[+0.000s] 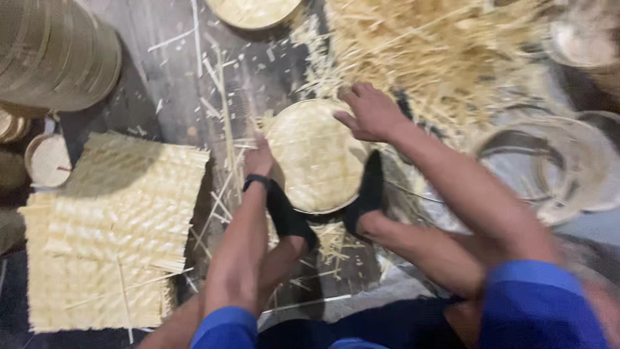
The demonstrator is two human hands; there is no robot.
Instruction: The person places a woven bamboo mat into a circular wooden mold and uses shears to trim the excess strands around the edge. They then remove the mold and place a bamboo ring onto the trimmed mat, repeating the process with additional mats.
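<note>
The round woven tray [316,155] sits mid-floor, pale and tightly plaited, gripped between two black-socked feet [287,216]. Left hand [259,158] curls on its left rim; right hand [371,113], fingers spread, presses its far edge. Woven mats [110,232] crowd left, loose strips [439,58] far right.

No packages, labels, signs or screens in view.
</note>
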